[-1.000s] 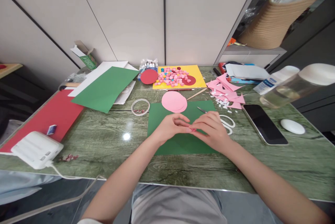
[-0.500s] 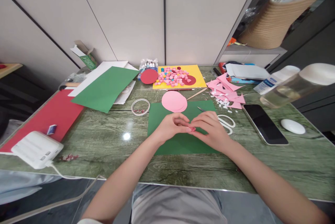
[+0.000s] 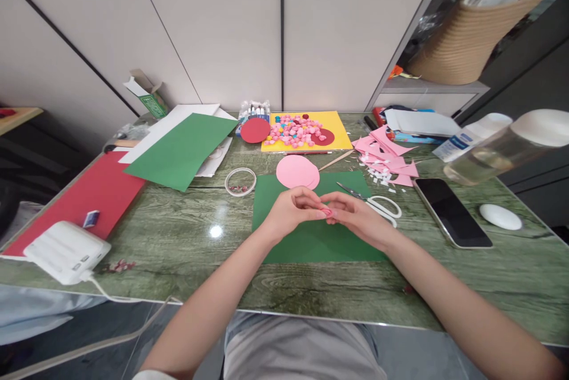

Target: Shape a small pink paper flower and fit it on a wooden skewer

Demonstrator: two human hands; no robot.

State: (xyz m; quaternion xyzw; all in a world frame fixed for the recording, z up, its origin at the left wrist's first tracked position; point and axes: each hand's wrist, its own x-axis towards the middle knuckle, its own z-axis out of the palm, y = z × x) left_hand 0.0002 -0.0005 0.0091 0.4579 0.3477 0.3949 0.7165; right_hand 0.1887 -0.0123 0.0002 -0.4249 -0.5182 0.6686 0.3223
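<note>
A pink scrap [image 3: 327,212] is pinched between left hand [image 3: 291,214] and right hand [image 3: 355,217] over green paper [image 3: 311,238]; rolling seems underway, so steady fingertip pressure is called for next

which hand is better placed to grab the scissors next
Right. The right hand lies just beside the white-handled scissors, while the left hand sits farther off, pinching the small pink piece.

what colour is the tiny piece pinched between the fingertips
Pink: the tiny piece shows in the head view, between left hand and right hand.
</note>
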